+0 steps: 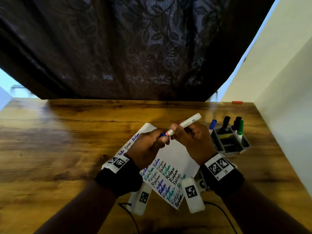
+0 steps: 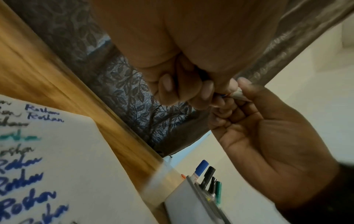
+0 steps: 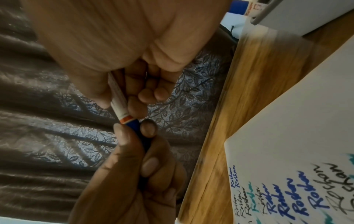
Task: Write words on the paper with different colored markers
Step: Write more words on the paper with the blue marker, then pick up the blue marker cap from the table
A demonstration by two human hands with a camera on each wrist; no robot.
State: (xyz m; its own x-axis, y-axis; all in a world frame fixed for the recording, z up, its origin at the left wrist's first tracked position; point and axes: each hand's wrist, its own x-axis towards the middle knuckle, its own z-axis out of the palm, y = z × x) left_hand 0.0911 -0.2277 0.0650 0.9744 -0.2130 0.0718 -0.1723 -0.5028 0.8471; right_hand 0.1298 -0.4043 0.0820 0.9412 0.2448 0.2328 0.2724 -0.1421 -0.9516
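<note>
I had both hands raised above the paper (image 1: 175, 154), which lay slanted on the wooden table (image 1: 67, 132), covered in rows of "Roshan" in blue, black and green. My right hand (image 1: 190, 137) gripped the white barrel of the blue marker (image 1: 185, 123), fingers curled round it, butt end angled up and away to the right. My left hand (image 1: 148, 146) was clenched round the marker's blue cap (image 1: 163, 134); thumb and forefinger pinched it just past the orange band. From the right wrist view the cap (image 3: 134, 125) sat against the band with no gap I could make out, so whether it was fully seated I couldn't tell. The marker was in the air, not touching the paper. To the right, near the table edge, stood a grey organizer (image 1: 229, 142) holding a blue marker (image 1: 212, 125), black ones (image 1: 225, 122) and a green one (image 1: 240, 130), all capped, upright or leaning.
</note>
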